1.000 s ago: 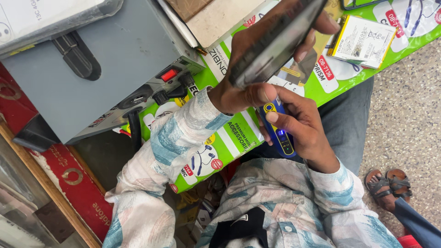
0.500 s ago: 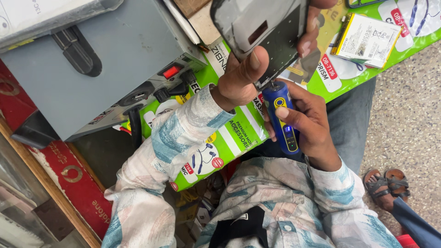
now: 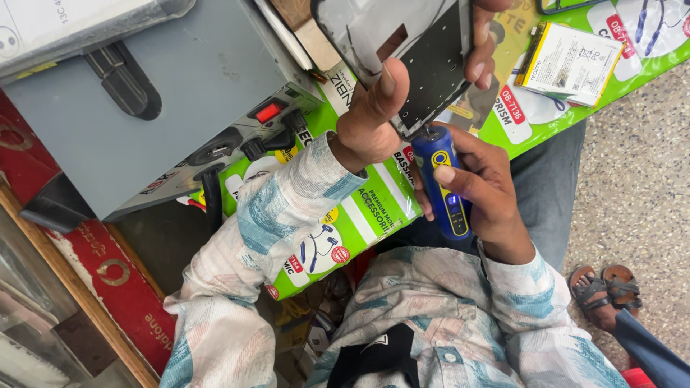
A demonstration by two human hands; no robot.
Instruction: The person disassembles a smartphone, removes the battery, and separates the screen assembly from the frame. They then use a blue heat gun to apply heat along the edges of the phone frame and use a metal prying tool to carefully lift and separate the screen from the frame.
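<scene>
Tabletop [image 3: 359, 215]: green printed mat, grey metal box [image 3: 165, 93] alongside.
Left hand [image 3: 374, 122]: grips opened dark phone chassis [image 3: 413, 50].
Right hand [image 3: 481, 194]: wraps blue electric screwdriver [image 3: 442, 179]; keep tip square, chassis steady.

White-yellow packet [image 3: 570, 63] (flat) on green printed mat [image 3: 366, 215].

I take the mat [image 3: 374, 208] as my landmark. On its left end sits the metal box [image 3: 165, 93], with its cable [image 3: 213, 201] hanging over the mat's near edge. Above the mat's middle my left hand [image 3: 377, 118] holds the opened phone [image 3: 410, 50], and my right hand [image 3: 478, 183] holds the electric screwdriver [image 3: 443, 179] just beneath it, tip touching the phone's lower edge. The battery pack [image 3: 569, 63] lies on the mat's right part. A sandalled foot [image 3: 602, 293] stands on the floor, right of the mat.
</scene>
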